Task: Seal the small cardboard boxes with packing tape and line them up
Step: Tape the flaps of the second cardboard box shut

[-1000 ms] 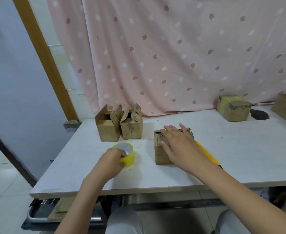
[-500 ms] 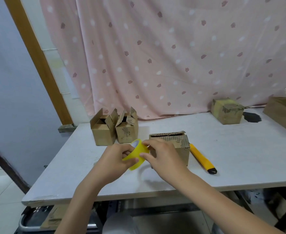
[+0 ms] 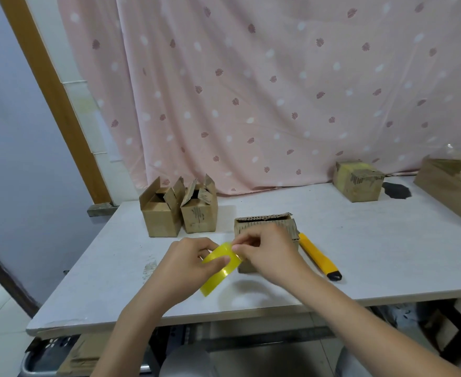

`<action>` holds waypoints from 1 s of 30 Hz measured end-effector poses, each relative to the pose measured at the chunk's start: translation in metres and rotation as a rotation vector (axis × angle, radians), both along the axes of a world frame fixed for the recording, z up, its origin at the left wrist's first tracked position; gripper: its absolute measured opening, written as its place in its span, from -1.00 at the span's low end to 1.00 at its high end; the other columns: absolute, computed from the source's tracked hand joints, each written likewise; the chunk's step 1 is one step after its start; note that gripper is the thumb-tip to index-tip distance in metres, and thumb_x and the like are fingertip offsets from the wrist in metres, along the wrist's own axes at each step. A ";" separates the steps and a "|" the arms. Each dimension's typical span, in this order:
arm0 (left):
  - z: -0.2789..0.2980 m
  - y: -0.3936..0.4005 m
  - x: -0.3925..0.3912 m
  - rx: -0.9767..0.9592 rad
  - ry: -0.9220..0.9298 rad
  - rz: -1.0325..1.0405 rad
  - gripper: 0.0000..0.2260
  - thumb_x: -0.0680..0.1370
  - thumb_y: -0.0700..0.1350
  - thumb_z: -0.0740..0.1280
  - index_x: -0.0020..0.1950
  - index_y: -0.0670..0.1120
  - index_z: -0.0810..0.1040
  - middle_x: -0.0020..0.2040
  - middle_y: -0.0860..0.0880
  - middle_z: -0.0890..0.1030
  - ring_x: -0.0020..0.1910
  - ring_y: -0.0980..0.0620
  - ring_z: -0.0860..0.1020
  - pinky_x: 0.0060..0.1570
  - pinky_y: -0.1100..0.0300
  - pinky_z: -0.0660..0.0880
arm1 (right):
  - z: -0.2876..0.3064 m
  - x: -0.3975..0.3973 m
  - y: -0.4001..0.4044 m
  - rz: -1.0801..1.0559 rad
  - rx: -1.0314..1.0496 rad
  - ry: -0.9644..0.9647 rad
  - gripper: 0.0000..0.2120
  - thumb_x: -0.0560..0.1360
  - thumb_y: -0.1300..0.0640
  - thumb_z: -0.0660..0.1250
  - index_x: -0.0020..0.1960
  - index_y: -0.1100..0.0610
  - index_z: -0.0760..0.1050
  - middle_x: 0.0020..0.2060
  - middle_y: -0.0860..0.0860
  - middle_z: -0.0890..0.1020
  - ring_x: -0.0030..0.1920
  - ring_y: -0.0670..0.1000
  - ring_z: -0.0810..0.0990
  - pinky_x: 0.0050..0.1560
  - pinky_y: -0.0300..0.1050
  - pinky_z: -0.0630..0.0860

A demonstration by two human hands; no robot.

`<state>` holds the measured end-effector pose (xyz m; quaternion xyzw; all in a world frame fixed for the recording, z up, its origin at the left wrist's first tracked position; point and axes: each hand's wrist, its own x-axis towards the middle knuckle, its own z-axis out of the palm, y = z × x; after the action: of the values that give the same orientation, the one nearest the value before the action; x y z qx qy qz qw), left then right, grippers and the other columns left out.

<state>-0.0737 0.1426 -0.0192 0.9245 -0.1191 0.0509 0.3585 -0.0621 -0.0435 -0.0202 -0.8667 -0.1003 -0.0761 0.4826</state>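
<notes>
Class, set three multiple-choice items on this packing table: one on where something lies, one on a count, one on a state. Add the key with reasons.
1. Where does the yellow utility knife lie?
A. right of the near cardboard box
B. inside an open box
C. on the floor

2. How many open-flapped small cardboard boxes stand at the table's back left?
A. one
B. two
C. four

3. What does the left hand do?
A. lies flat on the table
B. holds the yellow tape roll
C. grips the knife

Key: 1 A, it lies on the white table beside that box; 2 B, two stand side by side; 3 B, its fingers curl round the roll while the right hand pinches its edge.
</notes>
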 end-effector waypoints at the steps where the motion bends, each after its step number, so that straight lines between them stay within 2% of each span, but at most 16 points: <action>1: -0.001 -0.002 -0.001 -0.017 0.012 -0.013 -0.89 0.52 0.14 0.42 -0.06 0.13 0.66 -0.28 0.09 0.63 -0.30 0.22 0.51 -0.30 0.26 0.36 | 0.005 0.003 -0.005 0.034 -0.009 0.049 -0.93 0.45 0.18 0.46 -0.18 0.05 0.70 -0.30 -0.03 0.69 -0.25 -0.07 0.65 -0.13 -0.14 0.58; 4: 0.000 -0.009 -0.005 -0.098 0.050 -0.055 -0.85 0.56 0.17 0.36 0.00 0.14 0.64 -0.42 0.13 0.54 -0.41 0.20 0.45 -0.34 0.23 0.35 | 0.022 0.007 -0.022 0.117 -0.070 0.145 -0.94 0.43 0.24 0.46 -0.20 0.13 0.69 -0.28 0.06 0.70 -0.21 0.03 0.65 -0.02 0.02 0.61; 5: 0.000 -0.011 -0.004 -0.124 0.050 -0.061 -0.84 0.58 0.16 0.33 0.01 0.13 0.64 -0.40 0.12 0.56 -0.40 0.21 0.47 -0.31 0.20 0.41 | 0.028 0.008 -0.028 0.131 -0.112 0.155 -0.94 0.41 0.24 0.46 -0.21 0.13 0.69 -0.28 0.08 0.71 -0.19 0.06 0.67 -0.02 0.03 0.62; 7: -0.001 -0.014 0.006 -0.164 -0.016 -0.044 -0.84 0.63 0.08 0.27 0.04 0.13 0.64 -0.24 0.15 0.66 -0.24 0.22 0.57 -0.10 0.12 0.56 | 0.038 0.009 -0.038 0.133 -0.242 0.142 -0.95 0.39 0.20 0.46 -0.21 0.09 0.70 -0.28 0.03 0.71 -0.18 -0.01 0.67 -0.06 -0.06 0.62; 8: -0.005 -0.016 0.015 -0.141 -0.087 -0.031 -0.84 0.65 0.03 0.26 0.08 0.15 0.64 -0.12 0.17 0.67 -0.11 0.23 0.58 0.01 0.12 0.56 | 0.042 0.008 -0.043 0.123 -0.317 0.132 -0.94 0.40 0.19 0.46 -0.20 0.08 0.70 -0.27 -0.01 0.71 -0.18 -0.06 0.66 -0.12 -0.15 0.61; 10: -0.013 -0.024 0.038 -0.027 -0.227 -0.067 -0.78 0.65 -0.04 0.27 0.25 0.17 0.59 0.17 0.16 0.59 0.16 0.19 0.52 0.21 0.12 0.48 | 0.049 0.007 -0.052 0.103 -0.435 0.123 -0.93 0.42 0.18 0.44 -0.18 0.05 0.70 -0.25 -0.05 0.70 -0.20 -0.14 0.61 -0.23 -0.30 0.53; 12: -0.021 -0.039 0.061 0.119 -0.260 -0.153 -0.62 0.62 -0.05 0.33 0.43 0.17 0.45 0.41 0.04 0.44 0.40 0.04 0.37 0.41 0.06 0.32 | 0.051 0.006 -0.060 0.098 -0.491 0.134 -0.91 0.43 0.18 0.43 -0.18 0.05 0.70 -0.25 -0.06 0.69 -0.24 -0.16 0.59 -0.24 -0.28 0.54; 14: -0.026 -0.054 0.076 0.275 -0.201 -0.208 -0.44 0.58 0.02 0.39 0.54 0.19 0.28 0.54 0.01 0.29 0.50 -0.04 0.21 0.48 0.05 0.20 | 0.051 0.005 -0.066 0.091 -0.482 0.158 -0.91 0.43 0.19 0.43 -0.19 0.06 0.70 -0.26 -0.02 0.70 -0.26 -0.13 0.60 -0.17 -0.18 0.60; 17: -0.032 -0.065 0.092 0.448 -0.165 -0.224 -0.30 0.54 0.13 0.40 0.59 0.18 0.14 0.56 0.02 0.24 0.52 -0.06 0.17 0.48 0.00 0.20 | 0.050 0.002 -0.075 0.083 -0.399 0.202 -0.90 0.41 0.22 0.42 -0.23 0.09 0.69 -0.28 0.06 0.70 -0.31 -0.08 0.62 -0.16 -0.10 0.62; 20: -0.028 -0.066 0.102 0.582 -0.110 -0.248 -0.34 0.57 0.11 0.37 0.60 0.15 0.14 0.59 0.03 0.18 0.54 -0.09 0.12 0.51 -0.05 0.14 | 0.049 0.002 -0.082 0.115 -0.309 0.240 -0.90 0.40 0.28 0.40 -0.23 0.17 0.68 -0.28 0.14 0.69 -0.34 -0.06 0.60 -0.25 -0.18 0.60; 23: -0.022 -0.062 0.104 0.730 -0.078 -0.266 -0.42 0.65 0.04 0.27 0.59 0.25 0.07 0.63 0.06 0.02 0.59 -0.09 -0.03 0.53 -0.21 -0.03 | 0.049 0.003 -0.082 0.149 -0.255 0.279 -0.91 0.40 0.32 0.40 -0.21 0.23 0.68 -0.32 0.14 0.67 -0.36 -0.06 0.59 -0.28 -0.27 0.53; 25: -0.021 -0.058 0.105 0.776 -0.138 -0.292 -0.43 0.68 -0.06 0.21 0.57 0.33 0.03 0.63 0.06 -0.01 0.59 -0.09 -0.05 0.53 -0.25 -0.06 | 0.050 0.004 -0.078 0.172 -0.213 0.306 -0.93 0.41 0.34 0.41 -0.19 0.26 0.68 -0.35 0.11 0.65 -0.36 -0.05 0.59 -0.28 -0.25 0.54; 28: -0.020 -0.048 0.106 0.661 -0.219 -0.340 -0.35 0.67 -0.20 0.19 0.54 0.33 -0.06 0.61 0.01 0.05 0.57 -0.06 0.03 0.53 -0.14 -0.01 | 0.051 0.007 -0.070 0.203 -0.127 0.340 -0.94 0.42 0.35 0.41 -0.16 0.30 0.67 -0.33 0.14 0.64 -0.36 -0.01 0.58 -0.25 -0.20 0.58; 30: -0.015 -0.041 0.100 0.364 -0.254 -0.332 -0.36 0.65 -0.27 0.19 0.57 0.23 0.01 0.53 -0.07 0.26 0.49 -0.05 0.23 0.50 0.00 0.15 | 0.054 0.009 -0.064 0.216 -0.063 0.356 -0.93 0.44 0.34 0.41 -0.14 0.31 0.67 -0.32 0.17 0.64 -0.36 0.01 0.58 -0.23 -0.18 0.58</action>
<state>0.0260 0.1013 -0.0341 0.9277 -0.3203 0.0846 0.1719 -0.0528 -0.1080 0.0334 -0.8654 -0.1082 0.1334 0.4708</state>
